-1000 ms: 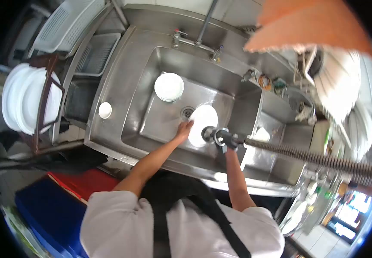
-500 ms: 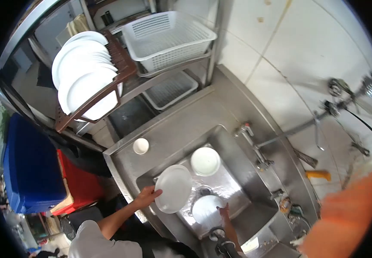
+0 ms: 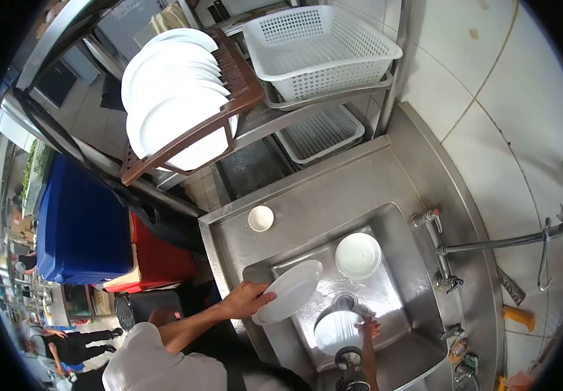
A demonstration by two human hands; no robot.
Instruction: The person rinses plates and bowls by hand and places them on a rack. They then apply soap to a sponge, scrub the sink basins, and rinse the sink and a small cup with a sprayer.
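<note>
My left hand (image 3: 250, 300) grips a white oval plate (image 3: 292, 291) by its near left edge, tilted above the left side of the steel sink (image 3: 395, 287). My right hand (image 3: 369, 327) is at the right edge of a second white plate (image 3: 337, 333) low in the sink, its fingers spread; whether it touches the plate is unclear. A black-and-metal spray nozzle (image 3: 348, 356) hangs in front of that plate, close to my right forearm. A white bowl (image 3: 358, 255) sits in the sink farther back. Beside the basin, a small white cup (image 3: 260, 218) stands on the counter.
A brown rack (image 3: 242, 78) of upright white plates (image 3: 180, 124) stands on a shelf at upper left, beside a white perforated basket (image 3: 323, 55). A faucet (image 3: 441, 251) is at the sink's right. Blue (image 3: 86, 225) and red (image 3: 164, 260) containers stand left. People (image 3: 66, 348) are farther off.
The camera view has shifted, moving the scene right. The plate in my left hand has tilted more edge-on. My right hand's fingers have spread at the lower plate's edge.
</note>
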